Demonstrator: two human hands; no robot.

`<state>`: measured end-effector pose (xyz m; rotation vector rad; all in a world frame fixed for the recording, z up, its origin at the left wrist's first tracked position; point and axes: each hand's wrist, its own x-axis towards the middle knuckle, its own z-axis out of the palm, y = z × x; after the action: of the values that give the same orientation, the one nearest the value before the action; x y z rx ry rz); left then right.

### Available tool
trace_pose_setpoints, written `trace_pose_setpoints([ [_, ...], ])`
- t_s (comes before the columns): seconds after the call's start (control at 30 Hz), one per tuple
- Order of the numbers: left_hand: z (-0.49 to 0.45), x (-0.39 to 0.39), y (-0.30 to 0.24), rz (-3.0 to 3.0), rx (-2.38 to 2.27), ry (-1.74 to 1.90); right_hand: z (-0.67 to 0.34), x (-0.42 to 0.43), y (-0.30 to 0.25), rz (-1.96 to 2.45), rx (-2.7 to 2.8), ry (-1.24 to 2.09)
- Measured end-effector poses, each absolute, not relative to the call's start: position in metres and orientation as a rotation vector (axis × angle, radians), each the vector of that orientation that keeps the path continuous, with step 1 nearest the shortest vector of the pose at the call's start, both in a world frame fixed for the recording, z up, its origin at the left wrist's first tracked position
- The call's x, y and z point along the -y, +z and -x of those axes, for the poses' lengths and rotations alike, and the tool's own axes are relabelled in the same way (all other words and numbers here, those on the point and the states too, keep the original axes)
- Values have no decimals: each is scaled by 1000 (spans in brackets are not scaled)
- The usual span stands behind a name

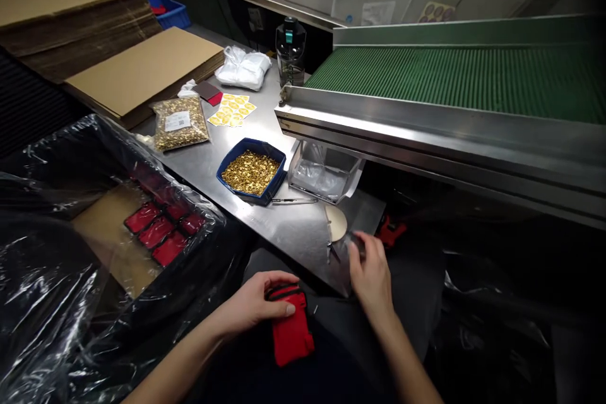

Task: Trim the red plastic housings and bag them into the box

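My left hand (265, 300) is closed on a red fabric pouch (292, 334) with black trim, its thumb lying across the front. The pouch rests over my lap. By the table's near right corner, my right hand (372, 268) is curled, thumb and fingers around something dark and see-through that I cannot make out. Just left of those fingers lies a round cream-coloured disc (336, 223). A small dark metal tool (332, 251) sits below the disc. Beyond the right hand is another red and black item (391, 231), partly in shadow.
A blue tray (279, 188) of gold metal pieces stands mid-table, beside tweezers (294, 201) and a clear bin (348, 186). Behind are a bag of gold pieces (182, 132), stickers (231, 110) and a bottle (290, 53). A green conveyor (449, 76) runs right; a plastic-lined box (113, 221) holds red pouches.
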<state>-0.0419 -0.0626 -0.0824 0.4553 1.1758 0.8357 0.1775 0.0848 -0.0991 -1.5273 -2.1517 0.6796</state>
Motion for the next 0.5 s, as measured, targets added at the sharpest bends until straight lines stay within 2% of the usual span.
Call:
trace_pose_setpoints([
  [0.23,62,71,-73,-427,-1154,732,-125,-145,-107,1781,2344,699],
  [0.5,52,75,-78,-228,-1026,959,-159,-117,-75,1613,2329,946],
])
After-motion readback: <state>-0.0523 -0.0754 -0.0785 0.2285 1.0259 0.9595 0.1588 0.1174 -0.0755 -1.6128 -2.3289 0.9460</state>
